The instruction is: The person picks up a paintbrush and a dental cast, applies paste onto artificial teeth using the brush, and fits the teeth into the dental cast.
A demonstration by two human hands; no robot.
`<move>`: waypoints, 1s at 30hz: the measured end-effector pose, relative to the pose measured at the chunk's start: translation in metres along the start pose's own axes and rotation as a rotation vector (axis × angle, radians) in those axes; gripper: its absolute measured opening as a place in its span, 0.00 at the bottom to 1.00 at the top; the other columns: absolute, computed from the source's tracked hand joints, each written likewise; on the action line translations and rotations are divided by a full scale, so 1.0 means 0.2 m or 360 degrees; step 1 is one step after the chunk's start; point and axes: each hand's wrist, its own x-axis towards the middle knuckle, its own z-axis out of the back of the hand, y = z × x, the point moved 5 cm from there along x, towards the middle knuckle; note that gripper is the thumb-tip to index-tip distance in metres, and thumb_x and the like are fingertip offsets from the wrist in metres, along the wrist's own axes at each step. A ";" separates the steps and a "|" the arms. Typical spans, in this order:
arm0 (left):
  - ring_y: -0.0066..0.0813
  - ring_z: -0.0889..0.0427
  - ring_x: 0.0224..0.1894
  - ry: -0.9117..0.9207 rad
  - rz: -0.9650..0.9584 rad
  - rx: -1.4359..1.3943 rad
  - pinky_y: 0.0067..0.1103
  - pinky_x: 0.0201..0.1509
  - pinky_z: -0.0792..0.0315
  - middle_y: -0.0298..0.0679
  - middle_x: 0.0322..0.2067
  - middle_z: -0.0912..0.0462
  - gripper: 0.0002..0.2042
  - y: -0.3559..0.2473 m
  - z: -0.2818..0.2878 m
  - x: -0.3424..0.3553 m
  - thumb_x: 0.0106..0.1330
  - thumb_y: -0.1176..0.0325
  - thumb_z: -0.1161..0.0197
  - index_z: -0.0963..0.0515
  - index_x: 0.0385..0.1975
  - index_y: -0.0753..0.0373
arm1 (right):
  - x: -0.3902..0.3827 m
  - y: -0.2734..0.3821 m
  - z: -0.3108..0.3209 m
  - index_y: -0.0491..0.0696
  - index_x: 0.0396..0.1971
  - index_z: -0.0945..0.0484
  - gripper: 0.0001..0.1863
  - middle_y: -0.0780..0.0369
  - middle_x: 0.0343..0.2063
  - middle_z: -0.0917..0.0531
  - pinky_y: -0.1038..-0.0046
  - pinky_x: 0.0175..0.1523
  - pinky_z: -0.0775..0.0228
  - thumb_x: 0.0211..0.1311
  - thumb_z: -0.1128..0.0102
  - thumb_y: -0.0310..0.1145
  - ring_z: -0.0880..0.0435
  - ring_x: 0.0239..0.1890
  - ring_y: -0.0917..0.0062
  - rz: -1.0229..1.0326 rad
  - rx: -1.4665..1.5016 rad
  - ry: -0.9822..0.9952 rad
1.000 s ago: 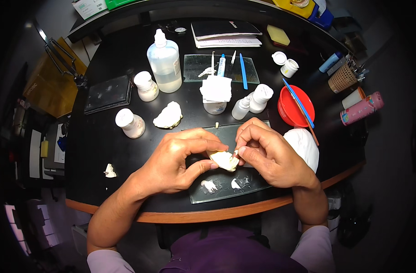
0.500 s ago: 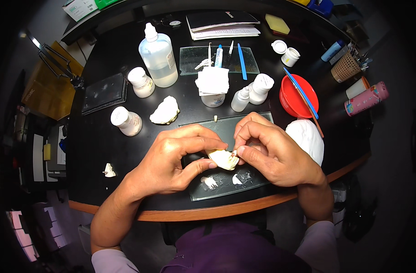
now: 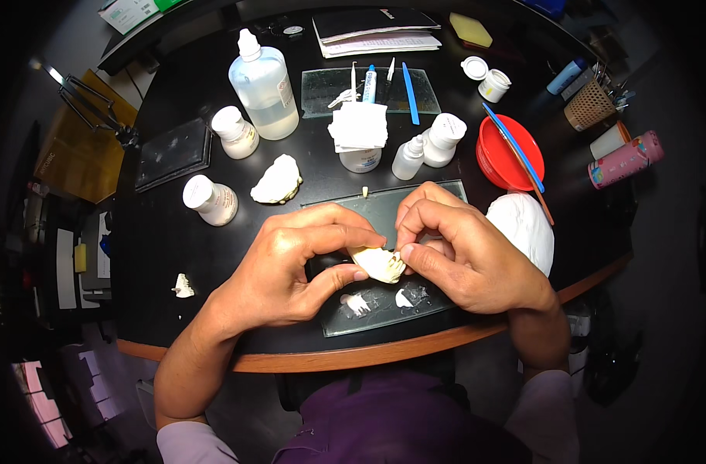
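A cream dental cast piece (image 3: 377,264) with ridged, tooth-like shapes at its right end is pinched between the thumb and fingers of my left hand (image 3: 302,259). My right hand (image 3: 457,251) has its thumb and forefinger pressed together at that ridged end; whatever small bit they pinch is mostly hidden. Both hands are over a glass slab (image 3: 337,325), which bears two white paste smears (image 3: 357,305). A single small tooth-shaped piece (image 3: 365,192) stands at the slab's far edge. Another cream cast (image 3: 276,179) lies beyond my left hand.
Behind are a large clear bottle (image 3: 266,93), white jars (image 3: 234,132), a dropper bottle (image 3: 408,158), stacked paper squares (image 3: 358,126) and a second glass plate (image 3: 318,93) with tools. To the right stand a red bowl (image 3: 488,151) bearing a brush and blue tool, and a white mound (image 3: 520,228).
The cast piece has turned slightly, so more of its ridged end shows. My right fingers still press at that end. The whole view has shifted a little.
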 end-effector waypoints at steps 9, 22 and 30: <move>0.38 0.10 0.46 -0.0003 0.0001 -0.0004 0.28 0.51 0.17 0.47 0.45 0.11 0.16 0.00 0.00 0.00 0.60 0.76 0.25 0.12 0.49 0.67 | 0.00 0.00 0.00 0.39 0.41 0.22 0.08 0.55 0.43 0.24 0.69 0.47 0.20 0.73 0.38 0.29 0.16 0.44 0.71 0.0002 0.0009 -0.0001; 0.37 0.11 0.41 0.0006 -0.0036 -0.0039 0.27 0.45 0.17 0.44 0.44 0.12 0.14 0.00 0.00 0.00 0.60 0.78 0.27 0.14 0.47 0.68 | 0.00 -0.03 0.00 0.37 0.40 0.24 0.05 0.57 0.45 0.27 0.75 0.43 0.16 0.75 0.42 0.24 0.17 0.44 0.76 0.0071 0.0218 -0.0055; 0.35 0.13 0.50 0.0105 0.0113 -0.0172 0.29 0.53 0.14 0.45 0.48 0.15 0.20 0.00 -0.01 0.00 0.62 0.78 0.26 0.19 0.55 0.69 | 0.01 -0.03 0.00 0.37 0.40 0.24 0.05 0.57 0.44 0.26 0.74 0.43 0.17 0.75 0.41 0.24 0.17 0.43 0.76 0.0003 0.0237 -0.0040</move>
